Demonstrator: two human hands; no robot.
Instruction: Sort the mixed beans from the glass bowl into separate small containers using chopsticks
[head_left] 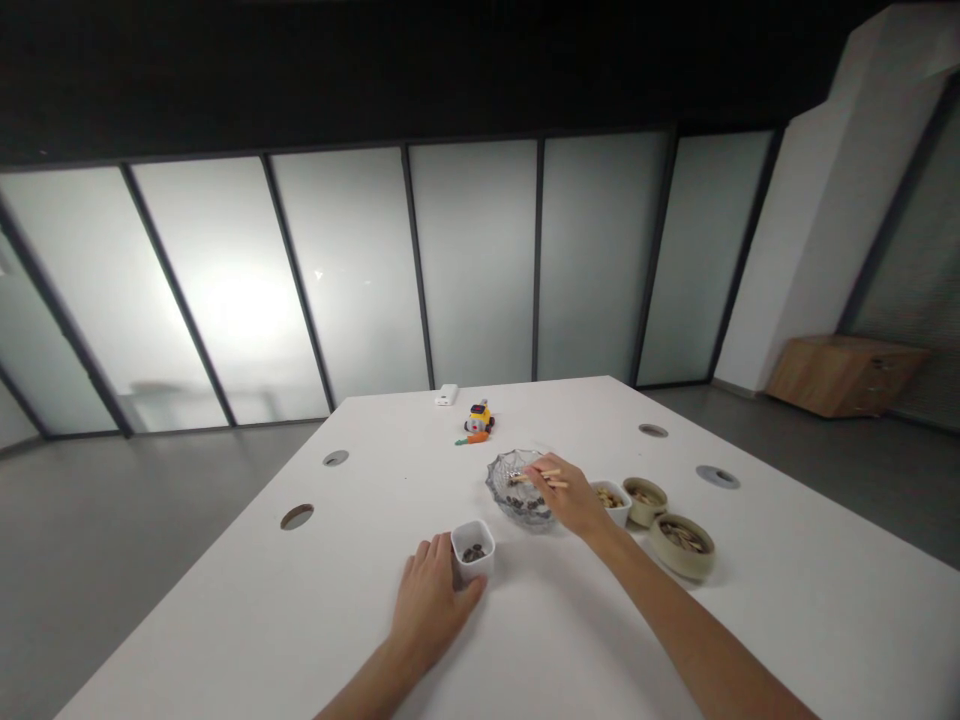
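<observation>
My left hand [431,600] curls around a small white square cup [472,550] with dark pieces in it, fingers and thumb against its side. My right hand [570,497] grips wooden chopsticks [541,478], whose tips reach into a clear glass bowl [504,488] holding dark pieces. The glass bowl stands just beyond the white cup on the white table [375,600].
To the right of my right hand stand a white cup [616,500] of pale pieces and two beige bowls [646,498] [682,545] with contents. A small yellow toy [479,417], an orange carrot toy [472,438] and a white box [446,395] lie farther back. Round cable holes dot the table.
</observation>
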